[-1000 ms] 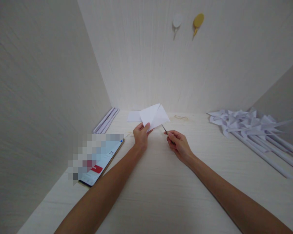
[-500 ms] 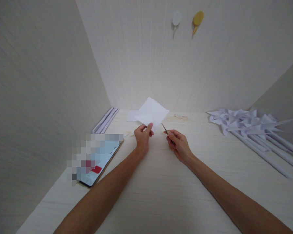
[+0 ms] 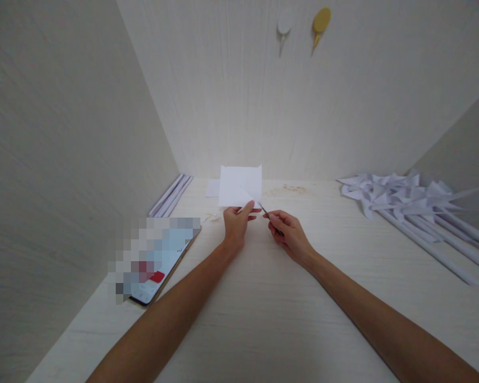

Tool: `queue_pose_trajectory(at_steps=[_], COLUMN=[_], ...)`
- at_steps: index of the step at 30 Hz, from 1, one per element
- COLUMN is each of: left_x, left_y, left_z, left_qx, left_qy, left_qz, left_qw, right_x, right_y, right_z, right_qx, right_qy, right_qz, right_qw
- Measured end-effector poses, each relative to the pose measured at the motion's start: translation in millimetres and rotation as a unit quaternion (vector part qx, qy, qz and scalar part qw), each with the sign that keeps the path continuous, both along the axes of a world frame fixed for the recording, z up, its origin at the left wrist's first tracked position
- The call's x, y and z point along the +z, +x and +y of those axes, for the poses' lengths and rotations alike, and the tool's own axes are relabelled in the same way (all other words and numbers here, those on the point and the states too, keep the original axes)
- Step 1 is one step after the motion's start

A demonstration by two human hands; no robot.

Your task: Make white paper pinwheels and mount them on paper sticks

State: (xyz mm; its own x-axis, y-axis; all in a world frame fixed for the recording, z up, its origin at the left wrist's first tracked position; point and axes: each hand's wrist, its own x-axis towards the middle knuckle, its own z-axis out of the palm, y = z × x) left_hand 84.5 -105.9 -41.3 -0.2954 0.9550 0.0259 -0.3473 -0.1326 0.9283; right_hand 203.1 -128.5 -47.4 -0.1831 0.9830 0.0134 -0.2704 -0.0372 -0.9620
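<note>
A square white sheet of paper (image 3: 239,183) is pinched along its near edge by my left hand (image 3: 237,223), thumb on top and fingers beneath. A faint slanting line runs across the sheet toward its near right corner. In my right hand (image 3: 287,231) is a slim, dark pair of scissors (image 3: 265,211), mostly hidden by the fingers. Its tip meets the paper's near right corner, close beside my left thumb. Behind the held sheet, another piece of white paper (image 3: 212,188) lies on the table.
White paper pinwheels (image 3: 395,197) with rolled paper sticks (image 3: 431,247) are piled at the right. Several paper rolls (image 3: 171,196) rest by the left wall, near a phone (image 3: 167,266) with a partly blurred screen. Two hooks, white (image 3: 285,24) and yellow (image 3: 321,21), are on the back wall.
The paper has turned from a diamond angle to lie square to me. My right hand has shifted slightly left, bringing the scissors' tip from apart to the paper's corner.
</note>
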Motion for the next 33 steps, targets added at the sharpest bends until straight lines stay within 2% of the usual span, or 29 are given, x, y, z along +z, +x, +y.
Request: queue_pose_trajectory(at_steps=[33], left_x=[-2.5], left_y=[1.4], left_z=[-2.0], left_qx=[-0.023], left_qy=[-0.001], left_qz=[-0.033], left_qw=[0.999], right_x=[3.4], right_y=[-1.2], right_z=[-0.8], right_qx=[-0.019], right_qy=[-0.019], right_qz=[-0.003], right_qw=[1.000])
